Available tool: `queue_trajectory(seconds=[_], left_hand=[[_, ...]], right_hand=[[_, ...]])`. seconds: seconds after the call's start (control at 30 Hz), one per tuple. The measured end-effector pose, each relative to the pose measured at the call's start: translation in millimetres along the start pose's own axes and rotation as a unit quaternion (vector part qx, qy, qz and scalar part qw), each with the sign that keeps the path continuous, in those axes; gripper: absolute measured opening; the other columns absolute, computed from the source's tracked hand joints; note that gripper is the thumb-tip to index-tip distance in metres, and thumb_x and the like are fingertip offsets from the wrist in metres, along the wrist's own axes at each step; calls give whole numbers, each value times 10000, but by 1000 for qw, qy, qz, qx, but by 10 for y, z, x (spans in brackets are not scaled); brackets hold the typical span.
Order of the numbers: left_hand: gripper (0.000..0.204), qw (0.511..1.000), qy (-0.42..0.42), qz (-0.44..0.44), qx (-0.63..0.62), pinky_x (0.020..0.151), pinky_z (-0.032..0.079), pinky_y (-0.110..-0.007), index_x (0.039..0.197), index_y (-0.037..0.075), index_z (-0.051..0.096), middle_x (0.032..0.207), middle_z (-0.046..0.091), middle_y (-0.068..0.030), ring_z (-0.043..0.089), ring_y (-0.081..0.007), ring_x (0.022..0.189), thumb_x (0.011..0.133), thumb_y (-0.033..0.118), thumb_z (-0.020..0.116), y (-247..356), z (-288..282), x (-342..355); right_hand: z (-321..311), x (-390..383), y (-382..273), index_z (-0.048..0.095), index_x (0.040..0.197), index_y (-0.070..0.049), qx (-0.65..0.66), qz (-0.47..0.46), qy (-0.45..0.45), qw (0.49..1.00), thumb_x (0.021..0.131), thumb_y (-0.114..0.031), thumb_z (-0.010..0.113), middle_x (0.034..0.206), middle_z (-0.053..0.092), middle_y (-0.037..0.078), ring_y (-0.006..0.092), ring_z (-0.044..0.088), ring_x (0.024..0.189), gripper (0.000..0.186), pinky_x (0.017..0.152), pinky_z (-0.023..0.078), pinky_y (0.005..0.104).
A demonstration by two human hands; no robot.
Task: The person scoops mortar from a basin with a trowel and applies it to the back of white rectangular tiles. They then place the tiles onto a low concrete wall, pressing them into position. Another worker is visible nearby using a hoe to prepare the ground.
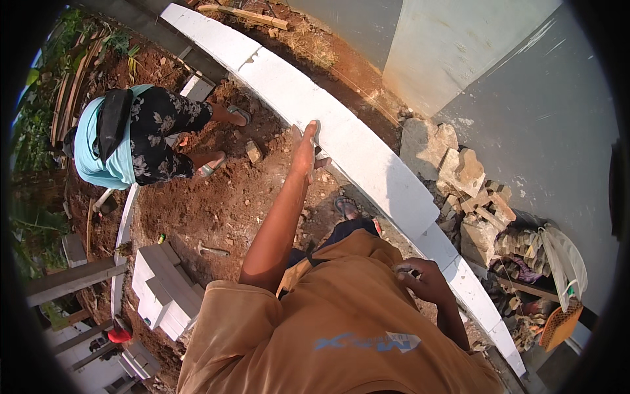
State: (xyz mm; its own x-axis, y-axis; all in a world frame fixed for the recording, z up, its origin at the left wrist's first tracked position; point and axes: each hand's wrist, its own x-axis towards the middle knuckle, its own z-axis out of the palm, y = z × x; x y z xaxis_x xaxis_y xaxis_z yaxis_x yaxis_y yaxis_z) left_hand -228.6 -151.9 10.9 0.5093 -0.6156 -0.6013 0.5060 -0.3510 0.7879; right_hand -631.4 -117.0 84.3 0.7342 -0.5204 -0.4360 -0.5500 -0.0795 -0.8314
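Observation:
A low wall of white blocks (354, 148) curves across the view from far left to near right. My left arm reaches forward to its near edge, where my left hand (304, 152) is closed around a small greyish thing that I cannot make out. Held back near the side of my brown shirt, my right hand (423, 279) has its fingers curled in. Whether anything is inside them is hidden. My sandalled foot (346, 207) stands on the soil beside the wall.
At the left a person (108, 141) bends over, wearing a teal top and dark floral shorts. A hammer (213, 250) lies on the reddish soil near stacked white blocks (164, 289). Broken concrete (453, 167) and an orange crate (560, 326) sit beside the grey wall (525, 125).

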Motion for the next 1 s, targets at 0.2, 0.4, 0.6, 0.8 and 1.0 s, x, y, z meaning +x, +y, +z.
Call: queue_trajectory(seconds=[0.2,0.4,0.6,0.8,1.0], left_hand=[[1209,999,16,42,25,763,645,-428,1599,42,-70,1545,290,-329,502,-417,1289,843,515,746,20,-38,-179],[1234,999,5,51,9,871,562,-525,1589,6,-73,1530,318,-330,532,-404,1264,821,441,790,-29,-17,-95],[1235,997,0,72,41,998,500,-584,1586,13,-102,1569,270,-310,475,-415,1342,848,470,777,-173,-87,123],[1255,996,8,79,45,1011,492,-582,1586,11,-103,1574,246,-326,457,-424,1359,836,467,794,-255,-151,248],[1251,997,-1,74,39,1010,495,-590,1585,4,-96,1574,243,-329,442,-427,1378,835,451,800,-212,-185,165]], right_hand=[[782,519,1204,606,1289,-30,-248,-28,405,880,772,-375,835,1104,694,174,370,580,1176,662,997,456,484],[802,1049,1907,691,1107,5,-323,-26,308,894,643,-486,900,1021,729,200,402,680,977,708,870,530,475],[549,1212,2076,677,1243,-141,-299,16,231,926,709,-492,848,1271,667,81,321,572,1219,661,1066,399,459],[584,1234,1857,708,1174,-87,-310,-73,249,915,742,-355,842,1135,734,110,327,680,1066,525,954,518,425],[626,1233,1767,706,1154,-64,-227,-37,228,946,748,-332,846,1115,734,123,329,681,1050,506,941,524,421]])
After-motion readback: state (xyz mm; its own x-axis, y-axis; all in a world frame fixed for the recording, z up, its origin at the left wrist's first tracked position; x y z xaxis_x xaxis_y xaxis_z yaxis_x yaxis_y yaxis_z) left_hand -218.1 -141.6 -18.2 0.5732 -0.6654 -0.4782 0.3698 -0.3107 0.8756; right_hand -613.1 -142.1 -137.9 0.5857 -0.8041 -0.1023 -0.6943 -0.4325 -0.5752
